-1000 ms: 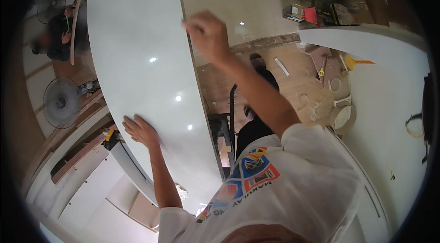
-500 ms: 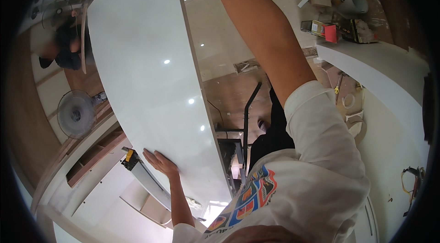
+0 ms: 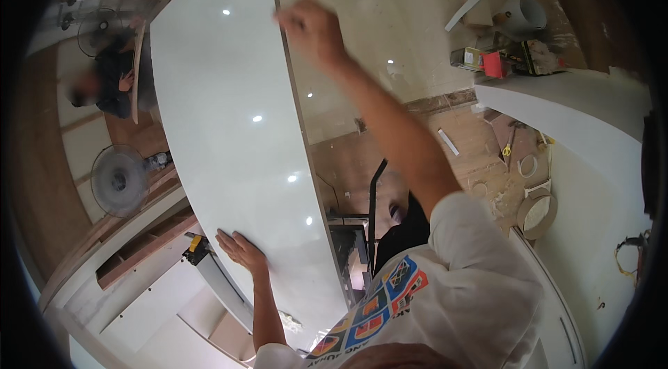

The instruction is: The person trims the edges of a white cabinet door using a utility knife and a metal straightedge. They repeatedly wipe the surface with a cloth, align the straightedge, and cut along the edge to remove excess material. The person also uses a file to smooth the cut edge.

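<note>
Head view: glossy white panel (image 3: 236, 132) above dusty workshop floor (image 3: 390, 42).

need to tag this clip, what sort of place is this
Probably a carpentry or interior fit-out site. The left hand and right hand hold a big glossy white panel; offcuts and tools litter the floor, and a standing fan sits by unfinished wooden framing.

My right hand (image 3: 311, 27) blurs in the upper middle; the white panel (image 3: 236, 139) hides its fingertips and runs off the top edge.
</note>
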### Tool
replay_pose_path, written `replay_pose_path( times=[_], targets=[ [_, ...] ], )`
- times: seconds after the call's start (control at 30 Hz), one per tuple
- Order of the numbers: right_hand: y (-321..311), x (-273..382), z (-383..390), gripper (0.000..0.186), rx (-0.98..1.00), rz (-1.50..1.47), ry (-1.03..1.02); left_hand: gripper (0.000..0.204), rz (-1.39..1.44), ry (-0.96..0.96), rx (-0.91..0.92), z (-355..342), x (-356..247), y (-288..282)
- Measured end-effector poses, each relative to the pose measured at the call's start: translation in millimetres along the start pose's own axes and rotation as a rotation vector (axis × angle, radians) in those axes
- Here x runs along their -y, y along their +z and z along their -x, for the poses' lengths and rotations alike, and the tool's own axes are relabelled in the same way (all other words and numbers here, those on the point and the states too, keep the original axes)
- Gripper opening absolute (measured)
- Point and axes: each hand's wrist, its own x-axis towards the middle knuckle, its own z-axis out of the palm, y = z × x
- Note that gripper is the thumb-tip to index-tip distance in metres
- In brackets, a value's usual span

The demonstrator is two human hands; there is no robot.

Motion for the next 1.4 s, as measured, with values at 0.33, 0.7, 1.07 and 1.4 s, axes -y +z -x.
replay_pose_path(
  times=[0.33,0.7,1.07,1.4],
  targets=[
    [-1.4,1.1,-29.9,0.005,-0.125,-0.110,-0.010,0.063,-0.015,-0.034,0.038,-3.0,-8.8,4.7],
    [25.8,-60.2,-184.7,0.014,-0.054,0.326,-0.160,0.064,0.005,-0.148,0.068,5.5,-18.1,3.6],
    [-19.6,12.3,50.4,0.008,0.117,0.228,-0.090,0.064,0.050,-0.116,0.029,2.8,-22.7,14.1],
    [-76.0,141.3,329.6,0.009,0.206,0.075,-0.010,0.057,0.114,0.172,-0.088,11.4,-21.0,58.8]
  ],
)
